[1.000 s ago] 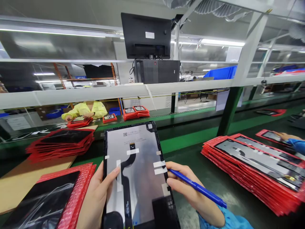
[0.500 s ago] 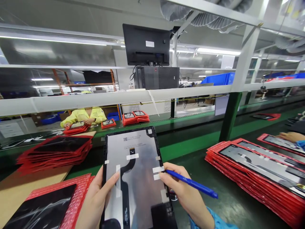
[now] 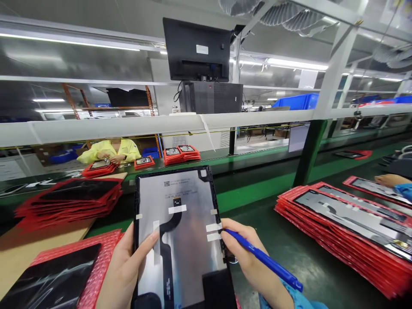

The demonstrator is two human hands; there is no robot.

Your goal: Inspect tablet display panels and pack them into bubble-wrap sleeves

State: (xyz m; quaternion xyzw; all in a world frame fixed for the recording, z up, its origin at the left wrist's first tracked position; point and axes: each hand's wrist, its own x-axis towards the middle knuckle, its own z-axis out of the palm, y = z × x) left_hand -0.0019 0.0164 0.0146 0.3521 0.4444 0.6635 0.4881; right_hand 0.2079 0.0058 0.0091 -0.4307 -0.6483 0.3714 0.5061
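in the head view, gripping one screen panel (image 3: 188, 253), back side up over the tabletop (image 3: 318, 270), by its left edge with the left hand (image 3: 125, 266), thumb flat on top, other fingers mostly hidden beneath. pinching one blue pen (image 3: 273, 262) in the fingers of the right hand (image 3: 246, 246), at the panel's opposite edge; cannot tell about any weight borne there.

likely light, thin and stiff, slick on the back, fragile if flexed. best to take hold by the dark frame (image 3: 137, 195) along both long edges, clear of the one black ribbon cable (image 3: 166, 257) between left and right fingers.

counted just beside the right fingertips: two white tape strips (image 3: 213, 227). right of the right fingers: one stack of red sleeves (image 3: 325, 242), with two uncovered panels (image 3: 354, 225) on top. left of the left fingers: one near pile (image 3: 107, 246) and one farther pile (image 3: 32, 210), both red. sleeves within each too tightly packed to count.
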